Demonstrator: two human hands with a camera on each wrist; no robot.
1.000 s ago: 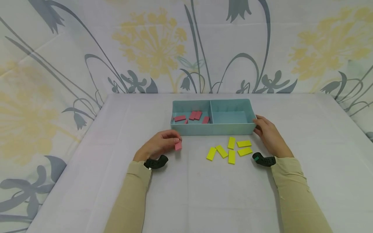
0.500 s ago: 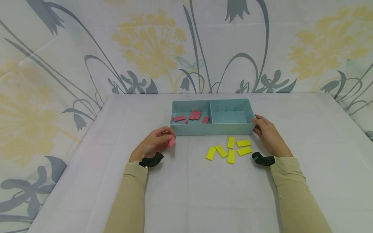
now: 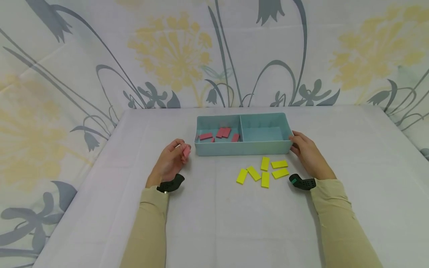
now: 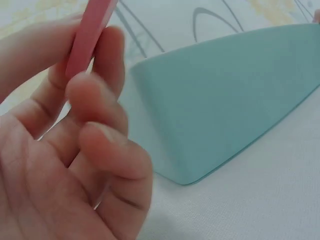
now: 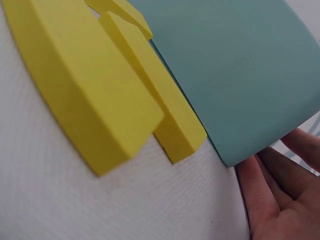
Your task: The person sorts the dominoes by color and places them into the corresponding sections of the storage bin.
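My left hand [image 3: 171,160] pinches a small flat pink block [image 4: 90,37] between thumb and fingertips, off the left end of a pale blue two-compartment box [image 3: 241,149]. In the left wrist view the block stands on edge, its top cut off by the frame, and the lower fingers curl loosely around nothing. My right hand [image 3: 310,154] rests against the box's right end, fingers fairly straight along the end wall [image 5: 240,75]. Several pink blocks [image 3: 206,136] lie in the box's left compartment. Several yellow blocks [image 3: 265,179] lie on the cloth before the box.
A white cloth [image 3: 214,216] covers the table. Behind it hangs a fabric backdrop [image 3: 241,56] with grey and yellow flowers. The box's right compartment [image 3: 264,132] shows only its bare floor. Black devices [image 3: 171,184] are strapped on both wrists.
My left hand has moved left and slightly away from me, carrying the pink block and turning it more upright. The right hand stays at the box's end.
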